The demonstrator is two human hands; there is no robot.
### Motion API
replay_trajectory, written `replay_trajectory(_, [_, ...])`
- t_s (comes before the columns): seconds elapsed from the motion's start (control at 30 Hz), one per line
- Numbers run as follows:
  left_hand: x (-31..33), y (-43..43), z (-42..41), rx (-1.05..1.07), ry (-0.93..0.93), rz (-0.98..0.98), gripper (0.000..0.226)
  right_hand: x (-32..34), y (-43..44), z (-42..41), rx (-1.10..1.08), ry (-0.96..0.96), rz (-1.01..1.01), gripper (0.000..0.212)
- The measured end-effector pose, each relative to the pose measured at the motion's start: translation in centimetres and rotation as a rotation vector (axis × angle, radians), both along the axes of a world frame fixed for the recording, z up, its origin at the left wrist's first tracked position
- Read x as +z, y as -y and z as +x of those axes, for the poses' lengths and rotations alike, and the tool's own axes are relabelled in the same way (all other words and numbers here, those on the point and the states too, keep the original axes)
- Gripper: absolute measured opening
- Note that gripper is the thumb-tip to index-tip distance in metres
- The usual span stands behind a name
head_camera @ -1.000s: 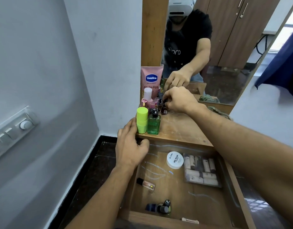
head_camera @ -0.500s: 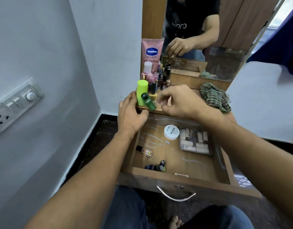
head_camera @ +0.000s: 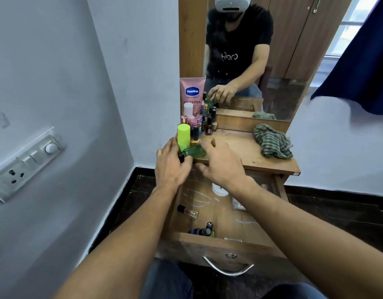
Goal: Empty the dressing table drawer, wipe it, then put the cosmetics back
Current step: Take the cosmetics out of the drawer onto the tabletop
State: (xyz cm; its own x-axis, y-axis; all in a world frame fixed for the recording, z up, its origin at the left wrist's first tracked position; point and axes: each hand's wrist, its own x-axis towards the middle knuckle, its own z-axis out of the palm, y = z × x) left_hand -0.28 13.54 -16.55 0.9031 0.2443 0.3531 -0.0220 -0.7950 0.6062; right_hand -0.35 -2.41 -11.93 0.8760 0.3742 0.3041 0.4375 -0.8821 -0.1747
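Green and see-through, whether glass or plastic I cannot tell, the green bottle (head_camera: 193,152) lies on its side at the front left corner of the dressing table top (head_camera: 240,152). The left hand (head_camera: 172,169) curls thumb and fingers round its black cap end. The right hand (head_camera: 223,167) hovers at the bottle's 4 o'clock with its fingers loosely spread and blurred, and I cannot tell whether they touch it.

The bottle looks rigid, smooth and likely slick, and probably of modest weight. A hold round the body seems safer than the cap, which might loosen.

At its 11 o'clock stands a lime-green container (head_camera: 183,137), just beside it. Towards 12 are nail polish bottles (head_camera: 208,126) and a pink Vaseline tube (head_camera: 192,93) against the mirror (head_camera: 272,50). A striped cloth (head_camera: 272,141) lies at 3 o'clock. At 6 o'clock the wooden drawer (head_camera: 208,242) stands open, holding a white jar (head_camera: 218,190), a small vial (head_camera: 187,211) and dark bottles (head_camera: 204,230). A switch plate (head_camera: 28,160) sits on the pale wall at 9 o'clock.
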Motion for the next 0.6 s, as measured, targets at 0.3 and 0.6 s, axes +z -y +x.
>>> replay_trajectory(0.3, [-0.4,-0.2,-0.1,-0.015,0.007,0.023,0.079,0.9,-0.1,2.2,0.165,0.183,-0.154,0.036])
replay_trajectory(0.6, [-0.1,-0.3,-0.4,-0.009,-0.028,-0.006,0.090,0.3,5.2,1.5,0.067,0.258,0.399,0.027])
